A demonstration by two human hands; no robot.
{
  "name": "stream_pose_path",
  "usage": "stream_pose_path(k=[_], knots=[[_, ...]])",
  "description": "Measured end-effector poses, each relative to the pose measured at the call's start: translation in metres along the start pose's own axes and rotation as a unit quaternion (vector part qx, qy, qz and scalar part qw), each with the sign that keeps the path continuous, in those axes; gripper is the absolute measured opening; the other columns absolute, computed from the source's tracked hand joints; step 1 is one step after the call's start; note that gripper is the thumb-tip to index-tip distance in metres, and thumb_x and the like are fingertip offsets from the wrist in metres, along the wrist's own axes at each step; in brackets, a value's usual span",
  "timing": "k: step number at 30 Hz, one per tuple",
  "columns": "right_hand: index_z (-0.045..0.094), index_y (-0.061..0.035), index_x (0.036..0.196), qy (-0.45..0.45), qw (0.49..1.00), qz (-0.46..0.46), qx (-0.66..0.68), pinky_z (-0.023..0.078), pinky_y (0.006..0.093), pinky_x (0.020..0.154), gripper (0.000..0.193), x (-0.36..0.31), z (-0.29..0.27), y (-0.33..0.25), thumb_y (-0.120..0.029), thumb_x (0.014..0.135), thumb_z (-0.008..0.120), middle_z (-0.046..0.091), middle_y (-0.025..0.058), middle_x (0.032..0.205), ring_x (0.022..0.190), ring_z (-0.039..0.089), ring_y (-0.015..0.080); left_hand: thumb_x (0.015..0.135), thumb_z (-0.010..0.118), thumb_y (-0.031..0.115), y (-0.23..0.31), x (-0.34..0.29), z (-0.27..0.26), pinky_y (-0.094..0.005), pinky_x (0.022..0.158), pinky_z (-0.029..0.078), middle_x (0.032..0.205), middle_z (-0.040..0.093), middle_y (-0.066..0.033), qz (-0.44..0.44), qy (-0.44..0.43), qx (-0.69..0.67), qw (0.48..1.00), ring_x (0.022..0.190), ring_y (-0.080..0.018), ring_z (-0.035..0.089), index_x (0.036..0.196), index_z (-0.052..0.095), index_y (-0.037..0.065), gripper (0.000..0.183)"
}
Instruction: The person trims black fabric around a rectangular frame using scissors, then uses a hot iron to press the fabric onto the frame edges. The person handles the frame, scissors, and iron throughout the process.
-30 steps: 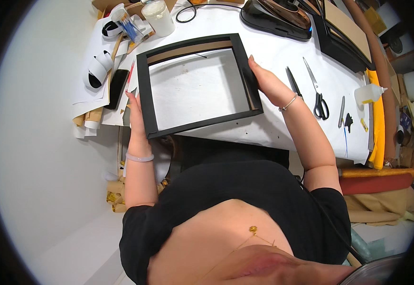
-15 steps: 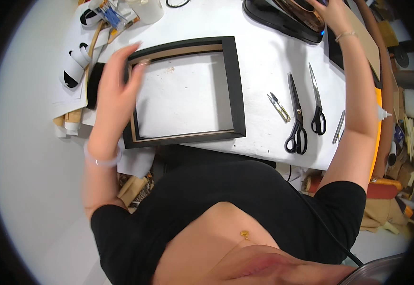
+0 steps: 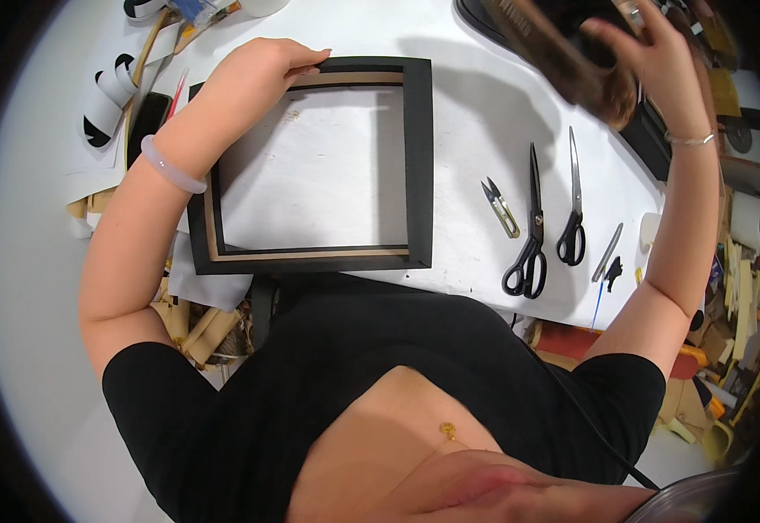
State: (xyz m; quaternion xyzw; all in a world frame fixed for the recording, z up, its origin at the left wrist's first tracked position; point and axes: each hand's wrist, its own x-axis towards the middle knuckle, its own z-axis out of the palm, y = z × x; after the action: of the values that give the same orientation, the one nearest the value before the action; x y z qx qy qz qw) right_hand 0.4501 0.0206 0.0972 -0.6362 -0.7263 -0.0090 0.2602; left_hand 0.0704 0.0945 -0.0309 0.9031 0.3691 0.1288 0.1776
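A black rectangular frame [image 3: 419,166] with a beige inner edge lies on the white worktable, close to my body. My left hand [image 3: 280,63] pinches its far rim near the far left corner, thumb and fingers pressed together. At the far right, my right hand [image 3: 663,61] is closed around the handle of a dark, bronze-tinted iron [image 3: 554,57], which is in the air and smeared by motion. Part of the iron runs out of the picture at the top. Its black base [image 3: 478,19] stands behind it on the table, mostly hidden.
Thread snips [image 3: 500,207], large black-handled shears [image 3: 534,253] and smaller scissors [image 3: 574,231] lie right of the frame. A thin grey bar [image 3: 607,251] is beside them. Curled white-and-black strips [image 3: 110,103] sit at the left. Scraps [image 3: 742,296] fill the right side.
My right hand has lifted the iron off its base, toward me. My left hand has gone from the frame's left side to its far rim and closed on it. The frame has shifted slightly left.
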Motion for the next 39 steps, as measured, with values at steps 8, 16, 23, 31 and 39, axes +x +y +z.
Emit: stream_pose_path(k=[8, 16, 23, 31, 39], knots=[[0.066, -0.0095, 0.117, -0.156, 0.984, -0.010, -0.081, 0.040, 0.0283, 0.051, 0.053, -0.050, 0.020, 0.013, -0.044, 0.083, 0.085, 0.050, 0.0050, 0.060, 0.053, 0.046, 0.0139, 0.096, 0.067, 0.010, -0.002, 0.003, 0.001, -0.0380, 0.081, 0.055, 0.102, 0.074, -0.0188, 0.037, 0.011, 0.045, 0.998, 0.091, -0.0350, 0.070, 0.120, 0.072, 0.005, 0.025], [0.066, -0.0087, 0.118, -0.156, 0.987, -0.009, -0.046, 0.041, 0.0268, 0.052, 0.053, -0.050, 0.026, 0.021, -0.043, 0.082, 0.086, 0.048, 0.0024, 0.060, 0.054, 0.044, 0.0129, 0.095, 0.068, 0.017, -0.006, 0.003, 0.005, -0.0411, 0.072, 0.054, 0.087, 0.073, -0.0162, 0.078, 0.059, 0.047, 0.994, 0.080, -0.0347, 0.068, 0.109, 0.077, 0.005, 0.020], [0.068, -0.0087, 0.117, -0.179, 0.981, 0.024, -0.071, 0.042, 0.0273, 0.051, 0.050, -0.050, 0.029, -0.008, -0.042, 0.084, 0.085, 0.055, 0.0044, 0.061, 0.052, 0.048, 0.0132, 0.095, 0.070, 0.013, -0.006, 0.004, -0.003, -0.0377, 0.077, 0.054, 0.095, 0.074, -0.0173, 0.067, 0.016, -0.003, 0.998, 0.084, -0.0348, 0.068, 0.115, 0.074, 0.004, 0.023], [0.067, -0.0058, 0.117, -0.164, 0.978, -0.031, -0.126, 0.033, 0.0261, 0.049, 0.051, -0.025, 0.042, -0.047, -0.042, 0.086, 0.084, 0.043, 0.0001, 0.057, 0.052, 0.037, 0.0091, 0.095, 0.070, 0.015, -0.021, 0.008, 0.001, -0.0334, 0.081, 0.055, 0.098, 0.076, -0.0163, 0.042, -0.007, -0.055, 0.998, 0.086, -0.0271, 0.073, 0.118, 0.075, 0.005, 0.026], [0.068, -0.0072, 0.116, -0.195, 0.963, 0.045, -0.181, 0.033, 0.0262, 0.047, 0.048, -0.076, 0.021, -0.057, -0.042, 0.086, 0.084, 0.044, 0.0003, 0.056, 0.050, 0.038, 0.0085, 0.088, 0.074, 0.013, 0.007, 0.009, -0.025, -0.0390, 0.083, 0.056, 0.099, 0.075, -0.0213, -0.007, -0.038, -0.062, 0.997, 0.090, -0.0360, 0.072, 0.107, 0.077, 0.001, 0.023]])
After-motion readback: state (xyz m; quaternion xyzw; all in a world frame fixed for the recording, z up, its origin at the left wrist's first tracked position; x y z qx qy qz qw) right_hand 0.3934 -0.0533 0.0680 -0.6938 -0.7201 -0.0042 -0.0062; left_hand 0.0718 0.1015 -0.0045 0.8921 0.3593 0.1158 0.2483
